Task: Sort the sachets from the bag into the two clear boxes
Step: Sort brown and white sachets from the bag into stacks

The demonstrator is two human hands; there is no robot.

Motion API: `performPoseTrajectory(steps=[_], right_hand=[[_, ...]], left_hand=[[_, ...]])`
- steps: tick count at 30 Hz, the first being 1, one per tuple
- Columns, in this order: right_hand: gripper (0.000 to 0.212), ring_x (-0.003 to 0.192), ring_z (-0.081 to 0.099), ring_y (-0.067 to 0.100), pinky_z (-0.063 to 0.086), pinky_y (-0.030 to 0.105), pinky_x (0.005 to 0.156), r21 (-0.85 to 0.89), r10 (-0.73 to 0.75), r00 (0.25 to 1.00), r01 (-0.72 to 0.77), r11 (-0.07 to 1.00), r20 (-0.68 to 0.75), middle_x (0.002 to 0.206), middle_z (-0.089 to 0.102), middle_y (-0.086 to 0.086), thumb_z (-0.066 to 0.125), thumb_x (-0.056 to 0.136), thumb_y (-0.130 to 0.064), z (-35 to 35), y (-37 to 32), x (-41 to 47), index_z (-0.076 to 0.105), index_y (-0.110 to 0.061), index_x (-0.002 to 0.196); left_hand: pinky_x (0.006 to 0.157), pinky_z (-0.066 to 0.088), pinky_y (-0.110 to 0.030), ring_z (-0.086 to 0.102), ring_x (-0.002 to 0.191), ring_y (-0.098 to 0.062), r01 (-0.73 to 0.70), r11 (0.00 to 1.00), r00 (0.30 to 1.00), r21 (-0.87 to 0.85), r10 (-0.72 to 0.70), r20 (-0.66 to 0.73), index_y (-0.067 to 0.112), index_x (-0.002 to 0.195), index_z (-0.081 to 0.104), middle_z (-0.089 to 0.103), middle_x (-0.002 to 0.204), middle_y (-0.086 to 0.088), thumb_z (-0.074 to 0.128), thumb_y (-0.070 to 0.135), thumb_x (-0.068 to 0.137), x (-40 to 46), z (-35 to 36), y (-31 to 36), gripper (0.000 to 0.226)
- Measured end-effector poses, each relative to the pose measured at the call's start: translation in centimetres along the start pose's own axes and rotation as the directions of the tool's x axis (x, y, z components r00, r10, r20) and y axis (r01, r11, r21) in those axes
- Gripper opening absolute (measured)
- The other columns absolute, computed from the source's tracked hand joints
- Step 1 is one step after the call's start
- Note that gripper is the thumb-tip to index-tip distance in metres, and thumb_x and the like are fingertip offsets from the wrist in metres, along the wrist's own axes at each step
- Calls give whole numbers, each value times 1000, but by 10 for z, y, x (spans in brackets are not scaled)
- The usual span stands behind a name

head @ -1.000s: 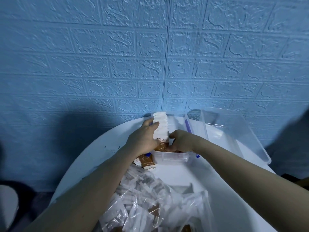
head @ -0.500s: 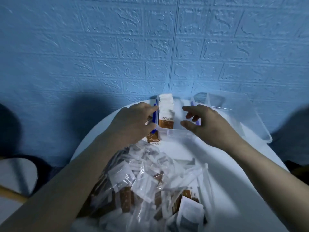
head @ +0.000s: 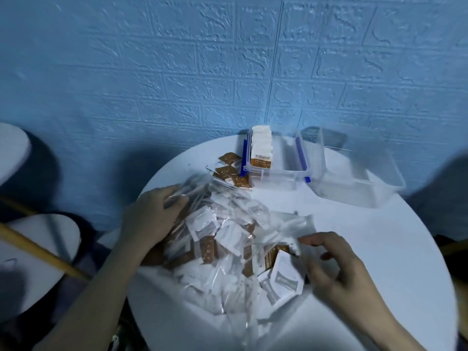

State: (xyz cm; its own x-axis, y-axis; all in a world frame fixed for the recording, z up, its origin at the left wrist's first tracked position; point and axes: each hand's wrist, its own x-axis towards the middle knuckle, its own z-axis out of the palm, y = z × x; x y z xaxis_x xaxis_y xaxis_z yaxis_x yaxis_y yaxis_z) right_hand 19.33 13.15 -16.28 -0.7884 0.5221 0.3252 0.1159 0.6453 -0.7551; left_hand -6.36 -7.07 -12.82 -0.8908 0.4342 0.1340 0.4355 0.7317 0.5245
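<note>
I judged the sort barely begun. The clear bag (head: 228, 239) sat in the middle of the round worktop (head: 379, 249), packed with brown and white sachets. Beyond the bag, the blue-clipped box (head: 276, 160) held one upright row of sachets (head: 262, 148); right of that, the second clear box (head: 354, 173) looked empty (glare made me unsure). A few brown sachets (head: 228, 171) lay loose between bag and box. My left hand (head: 152, 221) pressed flat on the bag's left side, grip apart. My right hand (head: 336, 264) hovered at the bag's right edge, fingers spread, holding nothing.
</note>
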Motion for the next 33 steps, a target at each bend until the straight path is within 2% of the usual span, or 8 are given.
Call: performPoseTrajectory(steps=[6, 12, 18, 21, 24, 29, 31, 33], right_hand=[[42, 115, 54, 10, 42, 18, 91, 112, 21, 1000, -19, 993, -13, 118, 57, -18, 65, 74, -61, 4, -11, -17, 58, -40, 109], [80, 134, 39, 7, 32, 18, 106, 153, 44, 997, -53, 987, 60, 137, 43, -21, 56, 66, -84, -1, -11, -24, 47, -37, 130], [71, 139, 23, -8, 24, 27, 112, 169, 81, 992, -96, 981, 96, 143, 29, -34, 61, 65, -78, -3, -9, -23, 44, -52, 128], [65, 132, 11, -22, 14, 17, 109, -30, 35, 993, -32, 999, 116, 135, 26, -45, 55, 64, -76, 0, -7, -22, 39, -56, 123], [72, 136, 11, -16, 6, 13, 107, -157, -71, 986, 96, 983, 154, 139, 29, -37, 50, 69, -80, 5, -9, -22, 39, -46, 132], [73, 136, 20, -11, 9, 15, 108, -195, -143, 975, 176, 965, 169, 139, 39, -28, 57, 74, -65, 10, -9, -22, 45, -33, 138], [75, 136, 20, -11, 11, 14, 108, -203, -166, 971, 201, 958, 174, 141, 35, -32, 58, 75, -64, 9, -5, -24, 42, -32, 140], [78, 137, 20, -9, 12, 12, 108, -191, -155, 972, 189, 963, 176, 143, 30, -34, 59, 74, -66, 9, -2, -26, 40, -33, 142]], left_hand=[[64, 40, -26, 65, 86, -22, -111, 981, 968, -158, 71, -241, 21, 92, 74, 74, 87, 3, 57, 26, 95, -8, -9, 28, 18], [62, 51, -35, 57, 59, -12, -404, 836, 865, -372, 215, -454, 24, 87, 73, 69, 71, 11, 56, 23, 94, -25, -47, 85, 18], [67, 54, -46, 51, 50, -6, -311, 772, 895, -555, 40, -445, 26, 84, 70, 68, 62, 10, 56, 30, 92, -31, -44, 74, 17], [68, 53, -41, 54, 54, -13, -303, 830, 891, -469, 71, -449, 19, 89, 70, 69, 65, 7, 54, 32, 92, -40, -37, 66, 21], [71, 51, -39, 63, 71, -26, -217, 915, 878, -340, 31, -477, 17, 95, 68, 70, 72, 7, 52, 27, 97, -35, -37, 50, 19], [87, 43, -43, 56, 108, -37, 87, 983, 984, 164, -59, -171, 18, 137, 45, 64, 117, -17, 51, 20, 95, -25, -17, 14, 43], [82, 43, -49, 56, 106, -40, -11, 918, 971, 396, 105, -217, 11, 136, 48, 59, 119, -22, 63, 13, 86, -37, -7, 9, 53], [80, 45, -47, 59, 102, -35, -235, 906, 869, 352, 358, -342, 10, 126, 60, 64, 114, -15, 65, 12, 84, -60, 0, 23, 42]])
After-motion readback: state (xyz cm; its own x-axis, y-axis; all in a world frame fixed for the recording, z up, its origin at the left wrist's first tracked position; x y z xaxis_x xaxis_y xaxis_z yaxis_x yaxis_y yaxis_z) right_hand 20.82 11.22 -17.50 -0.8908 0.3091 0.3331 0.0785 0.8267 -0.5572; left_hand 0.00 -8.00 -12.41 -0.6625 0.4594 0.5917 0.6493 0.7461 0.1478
